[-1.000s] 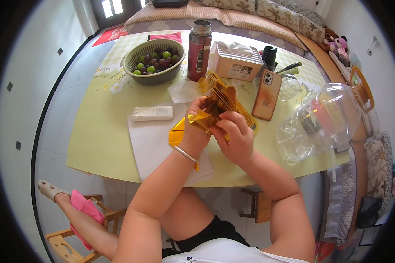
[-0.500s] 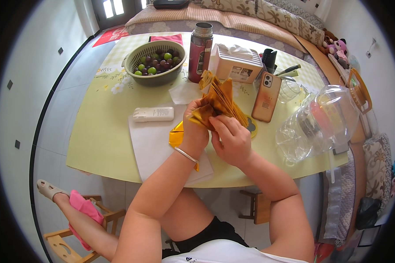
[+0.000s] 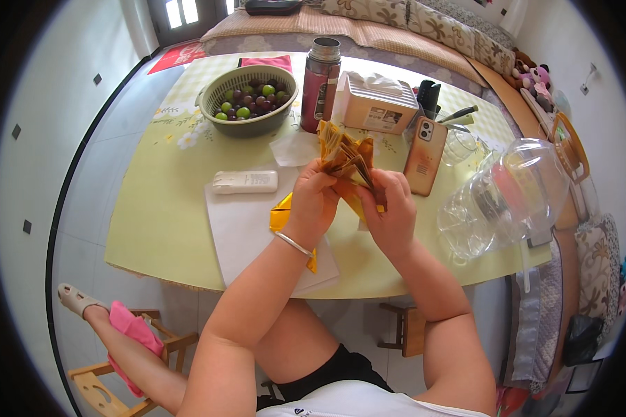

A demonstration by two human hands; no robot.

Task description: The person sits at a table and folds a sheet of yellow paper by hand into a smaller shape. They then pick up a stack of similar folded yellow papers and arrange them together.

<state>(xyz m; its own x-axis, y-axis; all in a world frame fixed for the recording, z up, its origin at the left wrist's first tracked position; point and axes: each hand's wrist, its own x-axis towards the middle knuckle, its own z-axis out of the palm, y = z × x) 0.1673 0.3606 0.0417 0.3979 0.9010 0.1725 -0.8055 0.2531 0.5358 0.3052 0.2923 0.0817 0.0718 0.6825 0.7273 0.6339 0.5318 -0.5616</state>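
Observation:
Between my hands, above the table, is a bundle of folded gold foil paper (image 3: pixel 346 154), its layers fanned out like petals. My left hand (image 3: pixel 313 198) is closed round its lower left side, thumb on top. On the right side, my right hand (image 3: pixel 391 208) pinches the folds at the edge. Another piece of shiny gold foil (image 3: pixel 279 214) lies on the white paper sheets (image 3: pixel 236 229) beneath my left wrist, partly hidden by it. A crumpled white tissue (image 3: pixel 291 148) lies just beyond my left hand.
A basket (image 3: pixel 209 111) of grapes, a maroon thermos (image 3: pixel 320 87) and a tissue box (image 3: pixel 379 104) stand at the back. A phone (image 3: pixel 425 156) leans upright right of my hands. A big clear plastic bottle (image 3: pixel 501 194) lies far right. A white oblong device (image 3: pixel 245 182) sits left.
My right hand has moved right and slightly up to the bundle's right edge. The gold layers, which leaned to the right, are now gathered more upright and fanned between both hands.

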